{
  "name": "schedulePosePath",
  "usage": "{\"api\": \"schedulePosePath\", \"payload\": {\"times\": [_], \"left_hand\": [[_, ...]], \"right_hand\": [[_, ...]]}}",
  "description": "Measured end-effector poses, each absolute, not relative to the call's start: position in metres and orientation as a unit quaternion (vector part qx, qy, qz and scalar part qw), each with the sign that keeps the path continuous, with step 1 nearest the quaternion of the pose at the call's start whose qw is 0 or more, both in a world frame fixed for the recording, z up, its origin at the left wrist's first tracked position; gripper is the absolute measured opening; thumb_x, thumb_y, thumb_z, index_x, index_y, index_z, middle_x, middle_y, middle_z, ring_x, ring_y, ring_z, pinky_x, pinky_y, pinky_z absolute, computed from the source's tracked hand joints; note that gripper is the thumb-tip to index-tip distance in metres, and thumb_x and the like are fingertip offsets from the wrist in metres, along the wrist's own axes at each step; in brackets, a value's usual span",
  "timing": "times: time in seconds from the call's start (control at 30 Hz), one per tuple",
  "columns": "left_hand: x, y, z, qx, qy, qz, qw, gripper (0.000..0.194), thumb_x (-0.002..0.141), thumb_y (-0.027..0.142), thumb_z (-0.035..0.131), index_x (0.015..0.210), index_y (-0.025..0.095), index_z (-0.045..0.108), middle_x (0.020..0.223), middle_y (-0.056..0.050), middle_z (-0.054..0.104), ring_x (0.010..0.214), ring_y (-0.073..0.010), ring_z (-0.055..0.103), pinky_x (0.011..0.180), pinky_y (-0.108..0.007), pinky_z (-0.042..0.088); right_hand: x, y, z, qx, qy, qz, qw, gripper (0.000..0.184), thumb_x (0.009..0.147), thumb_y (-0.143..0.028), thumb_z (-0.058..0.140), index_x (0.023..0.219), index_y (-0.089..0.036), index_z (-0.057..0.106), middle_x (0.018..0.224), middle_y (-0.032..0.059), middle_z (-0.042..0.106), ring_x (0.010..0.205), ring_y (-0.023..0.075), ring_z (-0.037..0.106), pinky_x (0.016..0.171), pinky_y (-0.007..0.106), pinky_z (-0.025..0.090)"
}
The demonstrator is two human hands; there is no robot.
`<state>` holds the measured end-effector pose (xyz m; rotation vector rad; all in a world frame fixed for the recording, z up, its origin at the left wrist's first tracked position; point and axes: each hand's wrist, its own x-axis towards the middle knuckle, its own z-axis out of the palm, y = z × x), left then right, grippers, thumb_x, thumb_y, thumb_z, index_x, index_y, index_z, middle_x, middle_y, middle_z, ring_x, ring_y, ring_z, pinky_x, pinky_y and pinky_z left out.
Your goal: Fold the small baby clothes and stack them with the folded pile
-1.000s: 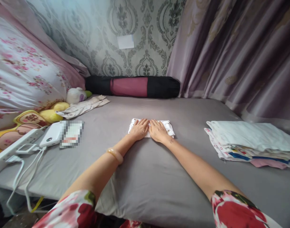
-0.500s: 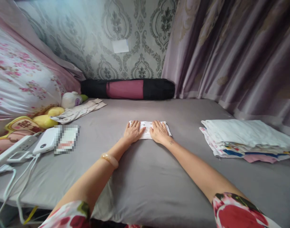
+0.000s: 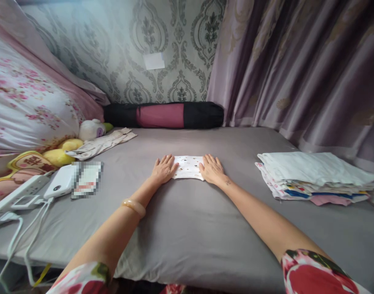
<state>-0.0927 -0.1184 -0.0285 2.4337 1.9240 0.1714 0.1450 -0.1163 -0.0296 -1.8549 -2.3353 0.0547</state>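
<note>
While steadying the white cloth (image 3: 188, 168) on the bed (image 3: 187, 220), rests left hand (image 3: 164, 168) and right hand (image 3: 213, 168) apart, outspread at its opposite ends, probably to flatten it; has stacked clothes (image 3: 315, 169) right of the cloth, seemingly for space.

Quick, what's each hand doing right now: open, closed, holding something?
Left hand: open, palm down, at the left end of a small-patterned white rectangular cloth.
Right hand: open, palm down, at its right end.

Black-and-maroon roll (image 3: 160, 115) by patterned wall (image 3: 113, 53), mauve curtain (image 3: 266, 73), white power strip (image 3: 30, 189)
</note>
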Motion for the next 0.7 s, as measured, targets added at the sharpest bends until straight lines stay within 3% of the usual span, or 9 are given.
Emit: {"api": "schedulePosePath", "payload": {"times": [0.33, 0.5, 0.7], "left_hand": [[-0.119, -0.118, -0.034, 0.797, 0.598, 0.062, 0.059, 0.057, 0.101, 0.047, 0.018, 0.151, 0.025, 0.034, 0.16, -0.01, 0.029, 0.148, -0.0271, 0.026, 0.117, -0.057, 0.019], [-0.115, -0.112, -0.023, 0.804, 0.59, 0.068, 0.035, 0.052, 0.102, 0.043, 0.022, 0.146, 0.025, 0.042, 0.156, -0.012, 0.038, 0.146, -0.029, 0.03, 0.114, -0.063, 0.02], [-0.095, -0.105, -0.02, 0.815, 0.571, 0.096, -0.01, 0.05, 0.102, 0.042, 0.024, 0.144, 0.025, 0.045, 0.154, -0.011, 0.041, 0.146, -0.0257, 0.031, 0.118, -0.059, 0.013]], "right_hand": [[0.175, -0.12, -0.03, -0.632, -0.771, 0.025, 0.064, 0.06, 0.1, -0.035, 0.024, 0.151, -0.006, 0.031, 0.158, 0.0178, 0.03, 0.143, 0.0285, 0.032, 0.117, 0.049, 0.024], [0.168, -0.118, -0.017, -0.631, -0.772, 0.037, 0.065, 0.06, 0.101, -0.036, 0.023, 0.151, -0.005, 0.031, 0.159, 0.0176, 0.028, 0.147, 0.0287, 0.024, 0.119, 0.054, 0.016], [0.149, -0.115, -0.012, -0.606, -0.79, 0.044, 0.08, 0.059, 0.102, -0.038, 0.021, 0.151, -0.008, 0.033, 0.16, 0.0151, 0.026, 0.148, 0.0264, 0.022, 0.12, 0.052, 0.013]]}}
